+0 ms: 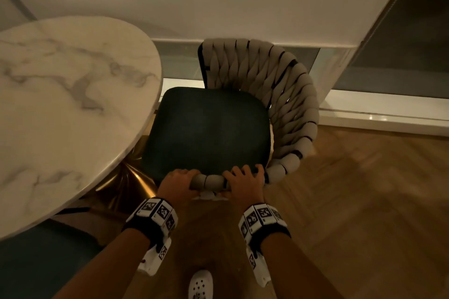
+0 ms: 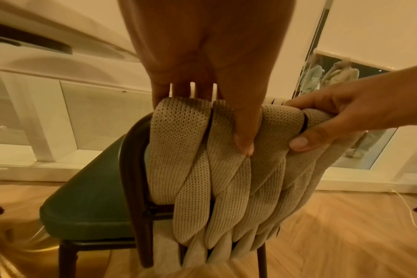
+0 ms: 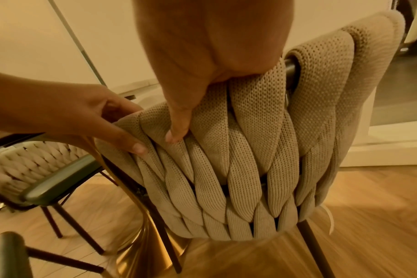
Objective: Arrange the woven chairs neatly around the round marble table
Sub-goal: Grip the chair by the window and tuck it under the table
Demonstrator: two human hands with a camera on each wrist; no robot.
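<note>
Right beside the worktop (image 1: pixel 73 94), just off its right edge, stands the chair (image 1: pixel 209 128), both hands clamped on its top rail: left hand (image 1: pixel 178 181), right hand (image 1: pixel 245 179). Push crooked and the dark frame could knock that marble rim or the gold base (image 1: pixel 131 182). Plump knitted beige weave, smooth green seat.

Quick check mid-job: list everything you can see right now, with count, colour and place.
chair: one, beige woven back, dark green seat, beside the table, gripped at its top rail.
second chair: one, same beige weave and green seat, left in the right wrist view.
table: one, white marble top, gold base, left of the chair.
floor: wood, underfoot.
shoe: one, white, bottom centre.
wrist bands: two, black and white.
left hand: grips the chair's rail.
right hand: grips the rail alongside.
</note>
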